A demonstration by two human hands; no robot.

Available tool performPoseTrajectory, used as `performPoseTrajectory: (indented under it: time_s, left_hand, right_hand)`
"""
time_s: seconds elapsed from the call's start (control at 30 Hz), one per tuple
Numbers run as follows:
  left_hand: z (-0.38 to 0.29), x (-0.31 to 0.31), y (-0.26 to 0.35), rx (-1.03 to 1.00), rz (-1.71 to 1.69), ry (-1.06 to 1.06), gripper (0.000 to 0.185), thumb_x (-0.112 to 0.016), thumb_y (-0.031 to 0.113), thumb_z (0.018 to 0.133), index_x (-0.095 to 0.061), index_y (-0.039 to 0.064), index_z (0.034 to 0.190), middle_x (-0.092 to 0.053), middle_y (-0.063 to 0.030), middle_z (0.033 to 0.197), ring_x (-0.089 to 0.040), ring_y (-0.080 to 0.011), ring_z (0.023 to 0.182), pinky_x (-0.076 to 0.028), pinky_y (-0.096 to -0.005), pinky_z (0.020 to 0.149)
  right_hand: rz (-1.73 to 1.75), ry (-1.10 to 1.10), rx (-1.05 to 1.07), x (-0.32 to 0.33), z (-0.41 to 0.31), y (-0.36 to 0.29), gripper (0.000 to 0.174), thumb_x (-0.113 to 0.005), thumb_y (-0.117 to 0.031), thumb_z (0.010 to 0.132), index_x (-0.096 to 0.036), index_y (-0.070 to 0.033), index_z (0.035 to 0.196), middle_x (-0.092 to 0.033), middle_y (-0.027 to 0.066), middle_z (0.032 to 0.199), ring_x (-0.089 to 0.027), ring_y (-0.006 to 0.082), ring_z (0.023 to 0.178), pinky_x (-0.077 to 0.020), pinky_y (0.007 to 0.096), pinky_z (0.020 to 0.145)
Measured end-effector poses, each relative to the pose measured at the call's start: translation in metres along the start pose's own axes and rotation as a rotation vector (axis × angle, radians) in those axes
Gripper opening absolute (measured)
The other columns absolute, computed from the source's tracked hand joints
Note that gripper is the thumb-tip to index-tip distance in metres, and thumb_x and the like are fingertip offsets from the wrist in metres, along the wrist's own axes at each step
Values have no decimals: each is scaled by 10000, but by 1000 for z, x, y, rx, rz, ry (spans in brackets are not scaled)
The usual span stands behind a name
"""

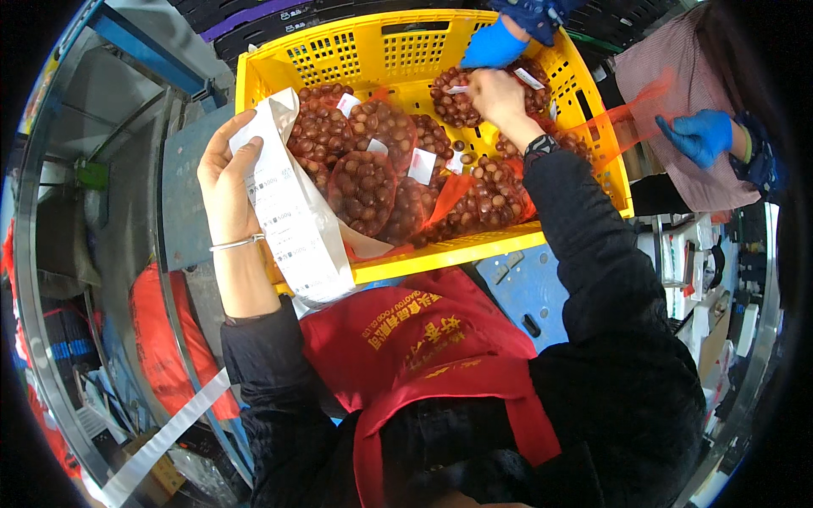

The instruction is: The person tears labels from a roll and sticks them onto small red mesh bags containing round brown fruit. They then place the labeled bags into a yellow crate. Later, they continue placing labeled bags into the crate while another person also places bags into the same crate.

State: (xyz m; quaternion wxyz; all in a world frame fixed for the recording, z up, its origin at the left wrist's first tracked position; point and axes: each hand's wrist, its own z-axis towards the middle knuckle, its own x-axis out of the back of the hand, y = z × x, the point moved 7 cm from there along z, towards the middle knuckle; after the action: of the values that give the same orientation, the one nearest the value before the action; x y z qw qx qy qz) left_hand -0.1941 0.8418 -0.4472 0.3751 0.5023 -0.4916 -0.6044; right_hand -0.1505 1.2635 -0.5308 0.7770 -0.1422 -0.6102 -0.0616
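My left hand (232, 171) grips a strip of white printed labels (295, 222) between thumb and fingers; the strip hangs over the near left edge of a yellow plastic crate (444, 259). Inside the crate lie several red net bags of round brown nuts (362, 193) that look like chestnuts, some with white labels (422, 166) on them. My right hand (498, 98) reaches to the far right of the crate, its curled fingers at a white label (457, 89) on a bag of nuts (454, 108). Whether the fingers pinch that label or press it is hidden.
A co-worker's blue-gloved hand (494, 46) reaches over the far rim, touching or close to the bags. Their other gloved hand (695, 136) is by a stretched red net (625, 127) at the right. Loose nuts (467, 158) lie mid-crate. Black crates (267, 38) stand behind.
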Motion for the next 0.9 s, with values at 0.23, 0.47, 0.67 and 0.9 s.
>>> performPoseTrajectory:
  time_s: [0.23,0.47,0.67,0.9]
  left_hand:
    - [0,0,-1,-17,13,-11,351,-604,-67,907,-626,-58,1257,-737,-127,1019,-708,-128,812,-547,-225,698]
    - [0,2,-2,-12,14,-19,353,-608,-63,907,-627,-50,1259,-736,-120,1016,-703,-121,811,-545,-225,707]
    - [-2,0,-1,-17,6,-8,358,-598,-66,907,-624,-46,1264,-726,-117,999,-699,-121,781,-546,-221,676]
    - [-2,-3,-2,-23,6,-6,330,-585,-53,938,-622,-40,1266,-723,-118,998,-697,-102,746,-549,-209,634]
  right_hand:
    - [-52,-614,244,-84,-71,-39,675,-824,-107,765,-519,6,1357,-569,273,1292,-603,430,1164,-532,461,948]
    - [263,-688,37,-73,-51,-16,351,-770,-80,845,-645,11,1160,-686,192,1123,-714,298,962,-615,377,853]
    - [1091,-568,-62,28,-34,-8,184,-686,-90,964,-649,-30,1134,-694,51,958,-698,136,842,-601,279,749]
    - [897,335,21,199,-87,49,265,-684,-26,955,-612,16,1207,-689,81,1044,-699,157,940,-593,279,813]
